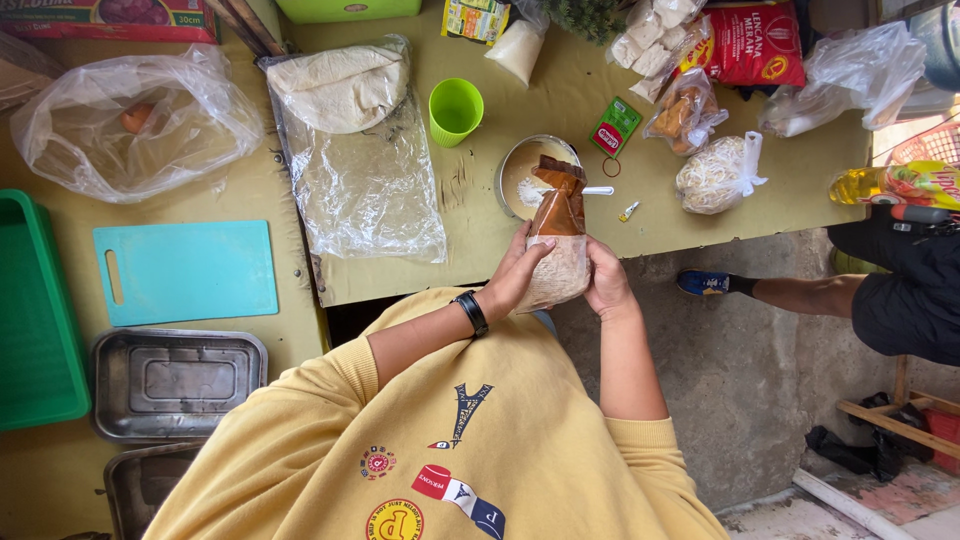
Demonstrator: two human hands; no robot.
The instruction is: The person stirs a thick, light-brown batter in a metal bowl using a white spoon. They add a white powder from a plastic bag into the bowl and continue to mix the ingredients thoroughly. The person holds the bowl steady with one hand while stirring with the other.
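The bag (555,245), brown at its folded top and clear below with pale grains showing, is held upright between both hands at the table (300,195) edge, its top leaning over a metal bowl (515,170) with white powder in it.

From the left: a green tray (35,310) lies at the table's end, with a clear plastic bag (130,120) behind it. Next come a teal cutting board (185,272) and, nearer the person, two metal trays (178,383). A sheet of plastic (365,175) carries folded flat dough (340,85) at its far end. A green cup (455,110) stands just beside the bowl.

The left hand (515,275), a black watch (471,312) at the wrist, grips the bag's side with fingers curled around it. The right hand (605,285) clasps the other side.

Further right sit a small green packet (614,126), a bag of noodles (712,175), a red packet (762,45) and an oil bottle (890,185). Another person's leg (800,293), in a blue shoe (702,283), stands on the concrete floor.
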